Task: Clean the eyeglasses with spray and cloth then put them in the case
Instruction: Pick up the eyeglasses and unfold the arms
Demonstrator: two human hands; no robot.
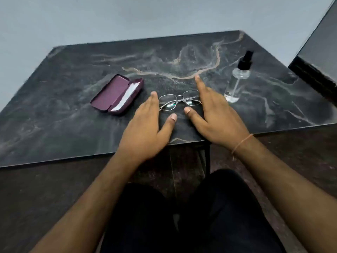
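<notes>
Both hands are spread flat with straight fingers, holding nothing. The eyeglasses (180, 102) lie on the dark marbled tabletop (73, 114) between the left hand (145, 128) and the right hand (215, 115); whether the fingertips touch the frame is hard to tell. Out past the left hand, the purple case (116, 94) lies open with what looks like a white cloth (125, 98) inside. The spray bottle (237, 79) stands upright just beyond the right hand.

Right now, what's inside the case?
The open case holds a white folded thing, likely the cloth, along its right half. The left half shows bare purple lining. Anything under the cloth is hidden.
</notes>
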